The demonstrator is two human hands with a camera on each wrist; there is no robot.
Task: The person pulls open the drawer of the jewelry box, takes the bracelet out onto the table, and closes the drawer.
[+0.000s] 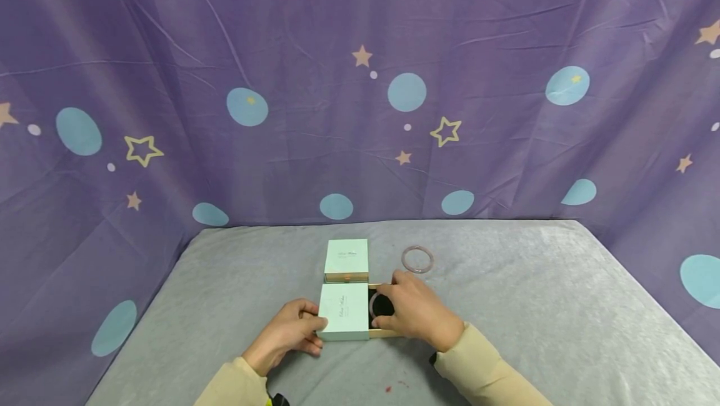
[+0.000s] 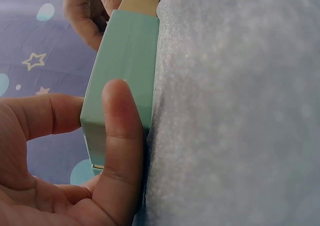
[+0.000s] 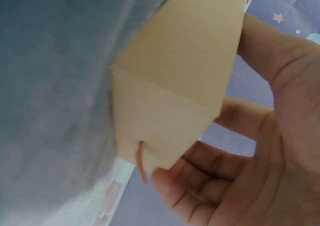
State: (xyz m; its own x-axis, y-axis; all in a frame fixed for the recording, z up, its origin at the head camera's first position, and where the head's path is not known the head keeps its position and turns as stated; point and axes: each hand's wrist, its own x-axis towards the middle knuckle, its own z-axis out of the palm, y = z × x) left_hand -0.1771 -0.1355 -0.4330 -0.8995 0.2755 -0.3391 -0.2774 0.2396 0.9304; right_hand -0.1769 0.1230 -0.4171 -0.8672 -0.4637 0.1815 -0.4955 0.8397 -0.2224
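Note:
A pale green drawer box (image 1: 344,312) lies on the grey cloth, its tan inner drawer (image 1: 385,333) pulled out to the right. My left hand (image 1: 289,331) grips the left end of the box's sleeve, thumb on top and a finger along the side in the left wrist view. Inside the drawer, on a black lining, is a bangle (image 1: 372,308), partly hidden by my right hand (image 1: 417,309). The right thumb and fingertips curl down into the drawer at the bangle's edges. From the right wrist, the drawer's tan front shows a small brown ribbon pull (image 3: 140,161).
Another pale green box (image 1: 346,257), closed, stands right behind the first one. A pinkish translucent bangle (image 1: 417,259) lies on the cloth (image 1: 534,306) beyond my right hand. A purple curtain (image 1: 337,112) with stars and dots hangs around the table's back and sides.

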